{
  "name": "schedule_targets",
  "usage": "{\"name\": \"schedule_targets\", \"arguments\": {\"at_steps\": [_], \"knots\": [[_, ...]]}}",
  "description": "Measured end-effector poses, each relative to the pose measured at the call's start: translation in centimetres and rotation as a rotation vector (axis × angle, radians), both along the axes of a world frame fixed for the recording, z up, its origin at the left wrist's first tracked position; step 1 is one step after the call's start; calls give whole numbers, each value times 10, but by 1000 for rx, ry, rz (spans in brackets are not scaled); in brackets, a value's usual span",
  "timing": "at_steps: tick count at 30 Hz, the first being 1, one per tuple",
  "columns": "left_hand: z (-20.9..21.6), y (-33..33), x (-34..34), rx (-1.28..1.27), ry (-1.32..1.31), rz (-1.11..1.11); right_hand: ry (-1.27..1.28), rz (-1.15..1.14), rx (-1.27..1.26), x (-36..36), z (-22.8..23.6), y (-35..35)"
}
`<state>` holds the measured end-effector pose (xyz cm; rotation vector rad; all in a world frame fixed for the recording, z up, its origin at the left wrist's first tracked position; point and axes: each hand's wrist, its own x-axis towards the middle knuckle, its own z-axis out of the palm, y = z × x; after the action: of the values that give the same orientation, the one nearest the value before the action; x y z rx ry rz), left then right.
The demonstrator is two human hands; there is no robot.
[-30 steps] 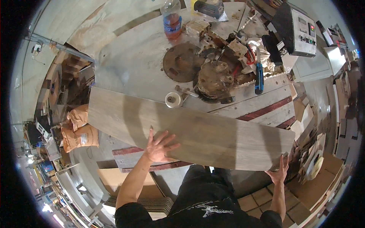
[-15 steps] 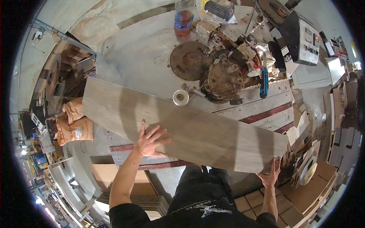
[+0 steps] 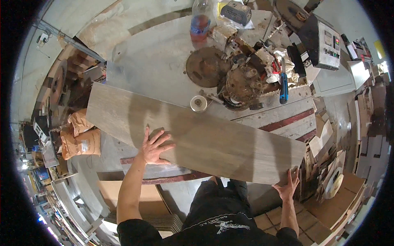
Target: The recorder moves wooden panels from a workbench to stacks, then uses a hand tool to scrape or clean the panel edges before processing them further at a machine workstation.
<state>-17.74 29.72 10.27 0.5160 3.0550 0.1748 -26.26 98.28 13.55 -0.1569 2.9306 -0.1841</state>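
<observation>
A long grey wood-grain plank [image 3: 193, 131] lies slanted across the near edge of a dusty metal worktable [image 3: 156, 61]. My left hand [image 3: 155, 146] rests flat on the plank's near edge, fingers spread. At the plank's lower right corner, my right hand [image 3: 288, 185] grips the end from below. A small roll of tape [image 3: 198, 103] sits on the table just past the plank's far edge.
A cutting machine with rusty round discs [image 3: 234, 78] stands behind the plank, with a plastic bottle [image 3: 200, 20], a blue-handled tool [image 3: 283, 84] and a grey control box [image 3: 324, 39]. Brown paper sacks [image 3: 80, 137] lie at the left. Cardboard and tile stacks [image 3: 328, 184] crowd the right.
The plank has shifted slightly left and toward me across the table. My left hand stayed flat on it, and my right hand kept its hold on the end.
</observation>
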Motion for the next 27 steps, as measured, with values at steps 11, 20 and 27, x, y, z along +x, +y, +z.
{"name": "schedule_targets", "arguments": {"at_steps": [11,20,27], "knots": [[6,-38,6,-37,-52,-9,112,34,-47,10,-3,-32],[27,63,-6,-56,-325,183,63,-44,-34,17,-3,-59],[-2,195,-35,165,-87,-86,193,40,-76,19,-12,-68]]}}
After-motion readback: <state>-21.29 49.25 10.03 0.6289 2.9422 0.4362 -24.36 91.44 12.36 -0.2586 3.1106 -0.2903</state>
